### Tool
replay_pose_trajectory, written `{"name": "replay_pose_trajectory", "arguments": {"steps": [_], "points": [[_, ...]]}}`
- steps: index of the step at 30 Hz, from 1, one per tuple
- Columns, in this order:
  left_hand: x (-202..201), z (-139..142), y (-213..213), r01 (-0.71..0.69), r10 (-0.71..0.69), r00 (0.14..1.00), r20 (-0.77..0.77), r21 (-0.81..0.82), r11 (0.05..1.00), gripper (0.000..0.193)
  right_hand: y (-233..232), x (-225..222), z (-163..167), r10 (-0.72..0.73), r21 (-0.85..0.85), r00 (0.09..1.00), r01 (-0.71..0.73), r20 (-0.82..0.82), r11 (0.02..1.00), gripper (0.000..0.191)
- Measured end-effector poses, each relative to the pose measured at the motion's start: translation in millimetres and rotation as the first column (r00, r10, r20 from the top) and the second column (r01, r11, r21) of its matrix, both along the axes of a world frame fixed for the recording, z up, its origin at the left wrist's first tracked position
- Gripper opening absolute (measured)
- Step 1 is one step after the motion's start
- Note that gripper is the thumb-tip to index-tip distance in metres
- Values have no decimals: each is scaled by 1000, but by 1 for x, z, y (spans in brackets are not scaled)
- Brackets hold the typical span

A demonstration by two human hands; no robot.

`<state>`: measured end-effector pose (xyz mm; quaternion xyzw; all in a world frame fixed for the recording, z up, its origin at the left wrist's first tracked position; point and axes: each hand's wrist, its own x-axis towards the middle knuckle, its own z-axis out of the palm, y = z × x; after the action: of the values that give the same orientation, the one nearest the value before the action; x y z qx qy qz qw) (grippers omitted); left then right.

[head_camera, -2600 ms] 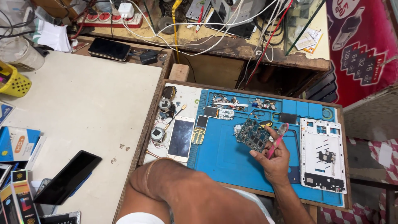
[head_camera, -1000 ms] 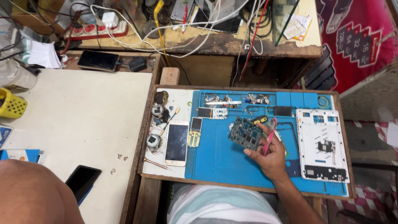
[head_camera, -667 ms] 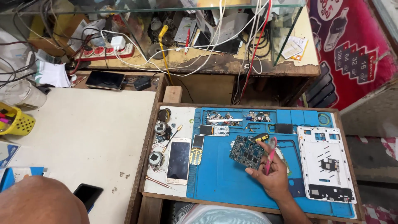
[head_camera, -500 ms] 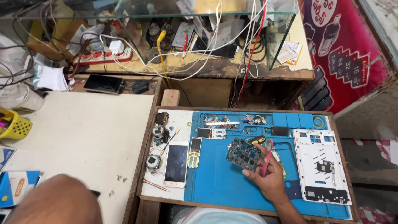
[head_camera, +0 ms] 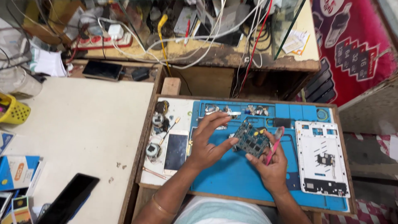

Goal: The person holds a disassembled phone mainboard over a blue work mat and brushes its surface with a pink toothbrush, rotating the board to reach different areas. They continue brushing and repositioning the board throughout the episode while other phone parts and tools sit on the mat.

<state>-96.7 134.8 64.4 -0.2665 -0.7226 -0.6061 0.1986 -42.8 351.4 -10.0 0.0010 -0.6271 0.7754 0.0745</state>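
A green circuit board [head_camera: 251,140] is held just above the blue work mat [head_camera: 232,176]. My left hand [head_camera: 208,139] pinches its left edge between thumb and fingers. My right hand [head_camera: 268,165] grips the board's lower right corner and also holds pink tweezers [head_camera: 275,144] that point up. A white phone frame [head_camera: 322,158] lies on the mat to the right. A white smartphone [head_camera: 175,150] lies face up to the left of my left hand.
Small parts and coils [head_camera: 158,120] sit at the tray's left end, screws and bits [head_camera: 255,110] along the mat's top. A black phone [head_camera: 69,200], boxes [head_camera: 17,174] and a yellow basket [head_camera: 12,111] are on the white table. Cables [head_camera: 186,25] crowd the shelf behind.
My left arm has swung in from the lower left and its hand now grips the circuit board. The right hand has stayed on the board with the tweezers.
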Motion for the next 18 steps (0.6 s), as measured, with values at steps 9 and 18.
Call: {"name": "replay_pose_trajectory", "arguments": {"steps": [9, 18], "points": [[-28, -92, 22, 248, -208, 926, 314, -93, 964, 97, 8, -12, -14, -41, 92, 999, 41, 1, 995, 84], [-39, -122, 34, 187, -174, 945, 275, -22, 982, 75, 19, -24, -36, -18, 120, 1000, 15, 24, 993, 83]]}}
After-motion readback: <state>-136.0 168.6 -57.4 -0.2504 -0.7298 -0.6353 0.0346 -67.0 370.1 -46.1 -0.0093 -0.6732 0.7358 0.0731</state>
